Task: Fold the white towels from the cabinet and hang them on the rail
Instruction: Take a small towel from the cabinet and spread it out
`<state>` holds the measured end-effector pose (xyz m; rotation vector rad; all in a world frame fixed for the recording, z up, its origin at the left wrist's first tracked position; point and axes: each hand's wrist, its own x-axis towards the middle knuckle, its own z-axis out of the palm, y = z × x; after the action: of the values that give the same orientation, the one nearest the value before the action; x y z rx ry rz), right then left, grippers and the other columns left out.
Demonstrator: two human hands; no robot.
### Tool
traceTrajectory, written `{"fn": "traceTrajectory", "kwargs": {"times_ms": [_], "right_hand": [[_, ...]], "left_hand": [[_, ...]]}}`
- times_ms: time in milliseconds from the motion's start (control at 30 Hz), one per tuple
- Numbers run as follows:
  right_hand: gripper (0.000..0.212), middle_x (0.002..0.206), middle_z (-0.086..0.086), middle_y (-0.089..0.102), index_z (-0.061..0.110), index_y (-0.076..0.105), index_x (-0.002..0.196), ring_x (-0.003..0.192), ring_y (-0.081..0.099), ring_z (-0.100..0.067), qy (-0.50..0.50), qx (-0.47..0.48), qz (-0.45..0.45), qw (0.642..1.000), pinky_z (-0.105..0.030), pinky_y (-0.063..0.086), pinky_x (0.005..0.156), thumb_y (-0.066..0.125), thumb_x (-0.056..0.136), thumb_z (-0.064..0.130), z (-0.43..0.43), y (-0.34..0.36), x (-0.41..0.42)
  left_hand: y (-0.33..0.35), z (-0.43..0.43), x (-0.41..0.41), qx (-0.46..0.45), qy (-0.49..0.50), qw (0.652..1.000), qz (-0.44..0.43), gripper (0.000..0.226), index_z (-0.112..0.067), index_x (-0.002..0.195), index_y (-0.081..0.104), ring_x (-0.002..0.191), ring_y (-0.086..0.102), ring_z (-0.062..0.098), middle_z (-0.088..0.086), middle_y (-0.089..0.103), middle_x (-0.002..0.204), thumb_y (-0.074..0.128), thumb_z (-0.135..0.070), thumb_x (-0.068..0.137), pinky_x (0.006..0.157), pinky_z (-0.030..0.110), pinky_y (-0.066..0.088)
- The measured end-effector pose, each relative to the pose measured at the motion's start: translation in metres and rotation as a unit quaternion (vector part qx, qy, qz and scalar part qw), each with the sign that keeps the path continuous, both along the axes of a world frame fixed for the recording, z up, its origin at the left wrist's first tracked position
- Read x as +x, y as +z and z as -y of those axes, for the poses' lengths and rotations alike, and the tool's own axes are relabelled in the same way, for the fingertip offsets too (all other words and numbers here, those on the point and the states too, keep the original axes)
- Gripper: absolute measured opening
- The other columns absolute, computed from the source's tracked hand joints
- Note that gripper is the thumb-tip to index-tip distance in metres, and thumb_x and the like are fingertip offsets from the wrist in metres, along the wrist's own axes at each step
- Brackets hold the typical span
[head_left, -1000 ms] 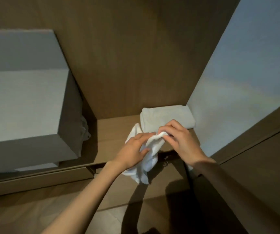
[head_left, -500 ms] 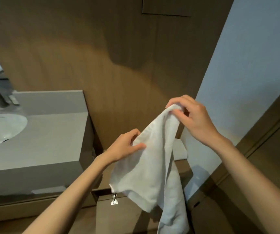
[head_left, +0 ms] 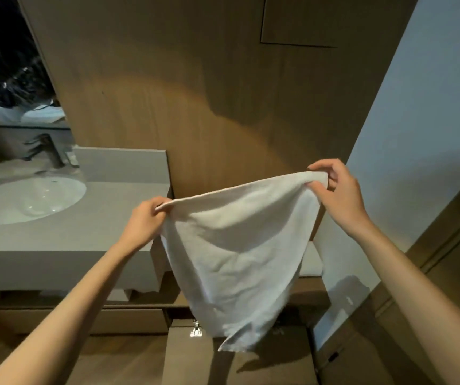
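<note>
Head view shows the white towel (head_left: 237, 245), bunched a moment ago, now stretched open at frame centre, left hand (head_left: 144, 220) and right hand (head_left: 337, 193) each pinching a top corner (ready for folding).

cabinet shelf (head_left: 309, 286), folded towel (head_left: 311, 259) on it, counter (head_left: 106, 218) w/ sink (head_left: 29, 198)

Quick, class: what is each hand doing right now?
Left hand: pinching one top corner of the white towel.
Right hand: pinching the other top corner.
</note>
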<state>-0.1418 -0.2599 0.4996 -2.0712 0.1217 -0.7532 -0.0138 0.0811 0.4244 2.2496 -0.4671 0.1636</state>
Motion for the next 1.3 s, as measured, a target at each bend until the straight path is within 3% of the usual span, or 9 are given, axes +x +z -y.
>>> {"fn": "traceTrajectory", "kwargs": {"times_ms": [100, 267, 400, 467, 567, 700, 967, 1100, 1300], "right_hand": [[0.034, 0.119, 0.007, 0.056, 0.018, 0.053, 0.123, 0.107, 0.059, -0.011, -0.038, 0.035, 0.088, 0.995, -0.01, 0.05, 0.083, 0.063, 0.092, 0.009, -0.009, 0.024, -0.001], [0.03, 0.106, 0.003, 0.061, 0.022, 0.055, 0.124, 0.087, 0.061, -0.005, -0.086, 0.001, 0.197, 0.977, -0.006, 0.047, 0.072, 0.059, 0.096, 0.015, -0.043, 0.012, -0.008], [0.018, 0.093, 0.001, 0.065, 0.019, 0.064, 0.112, 0.088, 0.065, -0.022, 0.003, -0.118, -0.102, 0.988, -0.013, 0.042, 0.06, 0.055, 0.098, 0.016, -0.053, -0.078, 0.006], [0.019, 0.095, 0.001, 0.066, 0.025, 0.066, 0.111, 0.088, 0.063, -0.02, 0.014, -0.17, -0.16, 0.972, -0.024, 0.047, 0.064, 0.053, 0.098, 0.02, -0.061, -0.103, 0.008], [0.021, 0.087, 0.005, 0.068, 0.026, 0.067, 0.114, 0.073, 0.06, -0.013, -0.004, -0.175, -0.098, 0.98, -0.026, 0.044, 0.057, 0.053, 0.099, 0.022, -0.091, -0.091, 0.023], [0.017, 0.077, -0.002, 0.068, 0.017, 0.067, 0.107, 0.055, 0.066, -0.01, 0.02, -0.024, -0.041, 0.999, -0.019, 0.049, 0.051, 0.053, 0.098, 0.016, -0.143, -0.058, 0.056], [0.017, 0.094, 0.016, 0.065, 0.022, 0.066, 0.107, 0.086, 0.064, 0.006, -0.007, 0.04, 0.012, 0.999, -0.013, 0.053, 0.074, 0.052, 0.099, 0.016, -0.224, -0.042, 0.1], [0.018, 0.1, 0.014, 0.064, 0.021, 0.066, 0.11, 0.098, 0.062, -0.004, -0.025, 0.041, 0.042, 0.998, -0.017, 0.051, 0.081, 0.052, 0.1, 0.02, -0.259, -0.034, 0.119], [0.015, 0.1, 0.016, 0.063, 0.024, 0.063, 0.108, 0.1, 0.063, -0.009, -0.02, 0.08, 0.087, 0.993, -0.024, 0.054, 0.086, 0.051, 0.1, 0.022, -0.299, -0.008, 0.166]], "left_hand": [[0.061, -0.015, -0.016, -0.122, 0.006, 0.988, 0.096, 0.049, -0.038, 0.084, 0.062, 0.07, 0.056, -0.01, -0.029, 0.065, 0.076, 0.05, 0.01, 0.084, 0.057, 0.008, 0.042], [0.08, -0.044, -0.047, -0.122, 0.109, 0.928, 0.334, 0.025, -0.007, 0.096, 0.067, 0.086, 0.05, 0.001, -0.011, 0.052, 0.092, 0.059, 0.01, 0.08, 0.074, 0.012, 0.038], [-0.011, -0.089, -0.047, 0.162, -0.038, 0.972, 0.163, 0.01, -0.024, 0.091, 0.054, 0.078, 0.059, 0.025, -0.005, 0.049, 0.093, 0.055, -0.034, 0.092, 0.061, 0.033, 0.045], [-0.026, -0.122, -0.047, 0.176, -0.067, 0.977, 0.099, 0.005, -0.032, 0.089, 0.054, 0.08, 0.063, 0.023, -0.009, 0.051, 0.094, 0.057, -0.031, 0.086, 0.065, 0.038, 0.05], [-0.015, -0.159, -0.043, 0.123, -0.016, 0.983, 0.134, 0.022, -0.019, 0.092, 0.063, 0.08, 0.061, 0.02, -0.003, 0.054, 0.096, 0.068, -0.001, 0.081, 0.066, 0.041, 0.051], [0.009, -0.199, -0.014, 0.13, 0.08, 0.969, 0.195, 0.014, -0.014, 0.099, 0.066, 0.084, 0.057, 0.025, 0.001, 0.056, 0.098, 0.065, -0.008, 0.088, 0.062, 0.04, 0.048], [0.027, -0.275, 0.054, 0.146, 0.145, 0.954, 0.22, 0.016, -0.011, 0.098, 0.065, 0.076, 0.056, 0.025, 0.007, 0.058, 0.092, 0.052, -0.021, 0.098, 0.058, 0.032, 0.036], [0.049, -0.29, 0.077, -0.065, 0.14, 0.983, 0.095, 0.022, -0.013, 0.091, 0.052, 0.055, 0.068, 0.013, 0.005, 0.061, 0.081, 0.04, -0.027, 0.103, 0.052, 0.033, 0.045], [0.081, -0.301, 0.124, -0.293, 0.136, 0.946, 0.039, 0.012, -0.012, 0.096, 0.044, 0.084, 0.069, 0.021, 0.0, 0.054, 0.095, 0.037, -0.019, 0.102, 0.081, 0.042, 0.058]]}}
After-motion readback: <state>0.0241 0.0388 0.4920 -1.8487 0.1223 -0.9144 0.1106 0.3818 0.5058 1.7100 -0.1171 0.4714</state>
